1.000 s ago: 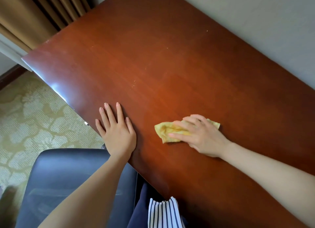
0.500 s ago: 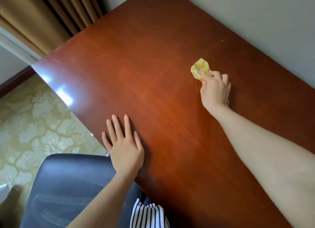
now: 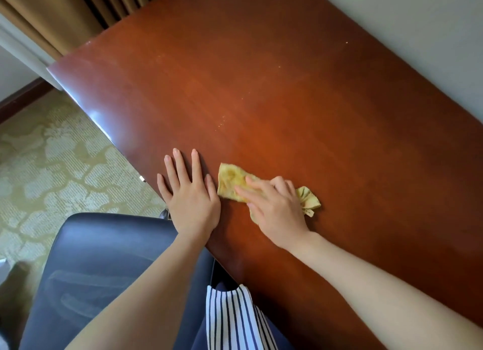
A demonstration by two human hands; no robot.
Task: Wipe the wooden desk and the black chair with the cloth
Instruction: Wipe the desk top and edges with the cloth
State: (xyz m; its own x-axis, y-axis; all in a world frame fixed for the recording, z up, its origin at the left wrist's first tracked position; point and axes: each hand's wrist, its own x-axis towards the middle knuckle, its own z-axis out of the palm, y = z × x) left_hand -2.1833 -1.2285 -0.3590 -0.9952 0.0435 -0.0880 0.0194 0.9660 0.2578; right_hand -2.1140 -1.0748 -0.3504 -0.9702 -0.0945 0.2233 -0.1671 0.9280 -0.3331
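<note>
The middle of the cloth is hidden under the right grip, whose fingers lie across it and press it onto the desk. Both ends poke out. The left grip lies flat, fingers straight, just beside the cloth. Half a second ago the right grip clutched it farther up the desk.

The left hand lies flat, fingers spread; the right hand presses palm-down just beside it.

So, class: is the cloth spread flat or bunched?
Bunched: the cloth lies crumpled under the right hand, its folds gathered at one end.
</note>
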